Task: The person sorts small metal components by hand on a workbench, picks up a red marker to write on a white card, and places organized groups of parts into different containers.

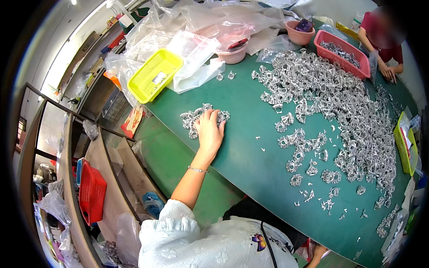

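My left hand (209, 130) reaches across the table and rests over a small heap of silver, flower-shaped metal pieces (191, 117). Its fingers lie stretched over the heap, with the thumb apart, and it does not grip a piece that I can see. Low in the view, by the table's near edge, a part of my right hand (318, 253) shows; its fingers are hidden. Right of the middle spreads a large pile of the same metal pieces (313, 89), with looser ones (331, 176) and small slivers (308, 194) before it.
A yellow-green basket (142, 91) and clear plastic bags (192, 49) lie at the far left. A pink basket (364, 67) holds metal parts near a person in a red top (395, 52). Shelves (105, 172) with a red basket (91, 192) stand left of the green table (243, 147).
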{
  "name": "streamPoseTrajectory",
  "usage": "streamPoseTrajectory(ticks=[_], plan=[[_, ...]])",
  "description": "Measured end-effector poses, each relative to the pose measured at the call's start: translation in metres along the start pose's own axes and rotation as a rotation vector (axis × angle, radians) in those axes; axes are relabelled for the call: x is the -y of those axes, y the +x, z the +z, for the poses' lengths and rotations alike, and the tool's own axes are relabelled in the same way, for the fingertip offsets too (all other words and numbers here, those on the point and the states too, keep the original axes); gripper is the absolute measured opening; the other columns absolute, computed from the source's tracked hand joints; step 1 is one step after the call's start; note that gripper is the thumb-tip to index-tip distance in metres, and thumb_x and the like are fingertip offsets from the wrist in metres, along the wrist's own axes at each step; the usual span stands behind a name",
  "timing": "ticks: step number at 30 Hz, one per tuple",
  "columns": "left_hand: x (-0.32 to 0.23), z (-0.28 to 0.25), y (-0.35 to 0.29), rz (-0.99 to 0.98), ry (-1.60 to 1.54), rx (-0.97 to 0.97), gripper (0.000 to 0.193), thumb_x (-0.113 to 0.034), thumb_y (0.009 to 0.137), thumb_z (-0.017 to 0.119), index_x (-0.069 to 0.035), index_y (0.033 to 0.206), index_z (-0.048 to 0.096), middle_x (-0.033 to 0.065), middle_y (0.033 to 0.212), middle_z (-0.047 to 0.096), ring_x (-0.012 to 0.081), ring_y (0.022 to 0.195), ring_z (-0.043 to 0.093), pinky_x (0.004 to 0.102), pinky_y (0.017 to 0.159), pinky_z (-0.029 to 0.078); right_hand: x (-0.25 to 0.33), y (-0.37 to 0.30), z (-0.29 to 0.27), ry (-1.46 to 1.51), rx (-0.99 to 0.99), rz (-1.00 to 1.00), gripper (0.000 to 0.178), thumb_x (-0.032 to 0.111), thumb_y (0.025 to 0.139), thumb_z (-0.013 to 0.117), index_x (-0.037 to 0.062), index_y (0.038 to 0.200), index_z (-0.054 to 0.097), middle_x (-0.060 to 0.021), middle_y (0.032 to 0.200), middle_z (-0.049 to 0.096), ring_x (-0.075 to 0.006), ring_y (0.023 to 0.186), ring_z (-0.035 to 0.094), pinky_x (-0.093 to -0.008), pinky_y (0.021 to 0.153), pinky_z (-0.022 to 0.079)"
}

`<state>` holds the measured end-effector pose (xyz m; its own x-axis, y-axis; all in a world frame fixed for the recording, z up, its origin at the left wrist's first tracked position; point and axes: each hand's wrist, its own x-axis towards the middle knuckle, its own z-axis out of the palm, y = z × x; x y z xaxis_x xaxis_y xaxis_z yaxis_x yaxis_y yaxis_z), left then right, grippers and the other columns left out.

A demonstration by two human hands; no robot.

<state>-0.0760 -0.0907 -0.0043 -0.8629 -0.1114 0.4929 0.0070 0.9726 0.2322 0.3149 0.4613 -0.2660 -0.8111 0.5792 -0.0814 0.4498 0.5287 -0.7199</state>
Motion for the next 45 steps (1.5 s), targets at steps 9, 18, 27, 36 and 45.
streamPoseTrajectory(ticks=[9, 18, 27, 36, 45], plan=[[-0.002, -0.007, 0.023, -0.133, -0.431, -0.152, 0.031, -0.010, 0.077, 0.066, 0.003, 0.103, 0.055, 0.0185, 0.097, 0.060, 0.0347, 0.091, 0.058, 0.0381, 0.080, 0.046, 0.012, 0.012, 0.005, 0.222, -0.032, 0.064, 0.032, 0.004, 0.085, 0.053, -0.0056, 0.115, 0.051, -0.0204, 0.117, 0.053, -0.0284, 0.109, 0.049, -0.0359, 0.093, 0.039], [-0.009, 0.020, 0.040, 0.148, 0.039, 0.118, 0.030, -0.007, 0.072, 0.065, -0.001, 0.099, 0.053, 0.0149, 0.084, 0.059, 0.0308, 0.089, 0.056, 0.0475, 0.086, 0.038, 0.018, 0.015, 0.007, -0.016, -0.014, -0.064, 0.031, 0.004, 0.087, 0.051, -0.0076, 0.115, 0.050, -0.0206, 0.116, 0.053, -0.0280, 0.108, 0.049, -0.0357, 0.092, 0.040], [-0.058, -0.035, 0.031, -0.011, -0.688, 0.159, 0.029, -0.008, 0.074, 0.068, 0.000, 0.101, 0.058, 0.0128, 0.094, 0.062, 0.0250, 0.090, 0.059, 0.0353, 0.086, 0.044, 0.102, -0.026, -0.029, -0.039, -0.726, 0.073, 0.023, 0.008, 0.089, 0.050, -0.0100, 0.104, 0.055, -0.0151, 0.095, 0.059, -0.0240, 0.078, 0.055, -0.0331, 0.072, 0.046], [-0.208, -0.064, -0.084, 0.624, -1.246, 0.675, 0.041, -0.001, 0.067, 0.073, -0.003, 0.106, 0.059, 0.0112, 0.097, 0.058, 0.0270, 0.088, 0.057, 0.0321, 0.075, 0.048, 0.349, -0.044, -0.049, 0.794, -0.356, 0.108, 0.033, 0.025, 0.093, 0.044, -0.0056, 0.101, 0.051, -0.0130, 0.081, 0.059, -0.0194, 0.068, 0.061, -0.0266, 0.058, 0.051], [-0.274, -0.066, -0.134, 1.094, -1.036, 1.122, 0.047, -0.010, 0.074, 0.067, -0.004, 0.118, 0.050, 0.0131, 0.116, 0.048, 0.0307, 0.104, 0.048, 0.0381, 0.085, 0.041, 0.330, -0.047, -0.040, 1.739, 0.383, 0.379, 0.042, 0.015, 0.092, 0.047, 0.0033, 0.130, 0.034, -0.0110, 0.103, 0.054, -0.0225, 0.085, 0.059, -0.0310, 0.057, 0.048]])
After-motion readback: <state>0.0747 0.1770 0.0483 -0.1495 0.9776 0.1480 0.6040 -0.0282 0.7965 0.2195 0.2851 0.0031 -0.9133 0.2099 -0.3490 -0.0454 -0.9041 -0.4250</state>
